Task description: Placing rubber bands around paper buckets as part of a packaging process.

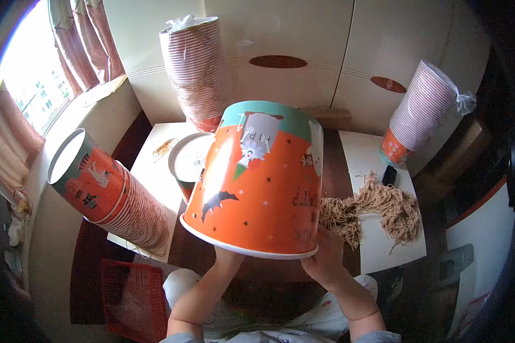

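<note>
A large orange paper bucket (pixel 263 194) with a teal band and printed bats, stars and figures is held up in front of me. It is upside down and slightly tilted, its white rolled rim toward me. A small hole shows near the rim on its left side. My left hand (pixel 230 260) grips the rim from below, its fingers mostly hidden behind the bucket. On the rim's right side, my right hand (pixel 327 257) is closed around the edge, its fingertips partly hidden. Beyond my right hand lies a bundle of tan cords (pixel 386 214).
At left leans a stack of nested buckets (pixel 120 194) with strings along their rims. Another upturned bucket (pixel 190 157) stands behind mine. Plastic-wrapped bucket stacks stand at back left (pixel 191 74) and back right (pixel 420 108). A red basket (pixel 133 297) sits low at left.
</note>
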